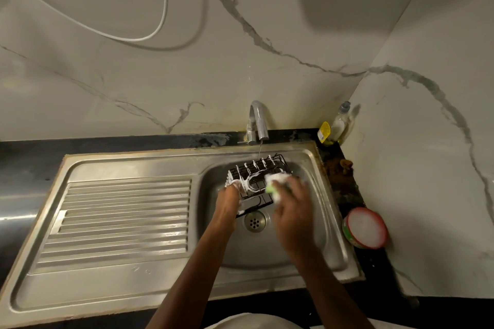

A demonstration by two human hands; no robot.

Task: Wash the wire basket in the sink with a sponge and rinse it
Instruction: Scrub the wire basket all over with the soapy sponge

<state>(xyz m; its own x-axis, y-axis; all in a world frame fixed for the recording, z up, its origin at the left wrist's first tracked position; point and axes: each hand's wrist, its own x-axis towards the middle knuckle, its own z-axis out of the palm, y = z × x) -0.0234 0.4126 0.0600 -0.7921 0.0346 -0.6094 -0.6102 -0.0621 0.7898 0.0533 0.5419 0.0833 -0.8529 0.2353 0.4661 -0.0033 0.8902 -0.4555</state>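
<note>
Scrubbing the foamy wire basket [258,181], my left hand [229,201] gripping its 9 o'clock side, my right hand [291,208] clamped on the sponge [275,183]; rinsing is left.

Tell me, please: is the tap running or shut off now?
Running, but weakly. A thin stream of water falls from the spout of the tap toward the soapy wire basket in the sink.

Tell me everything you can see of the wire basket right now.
The wire basket is a black grid of thin metal wires, streaked with white suds. It sits tilted in the sink bowl, above the drain and just below the faucet's thin stream. The left hand grips its near-left edge; the right hand presses a foamy sponge against it.
</note>
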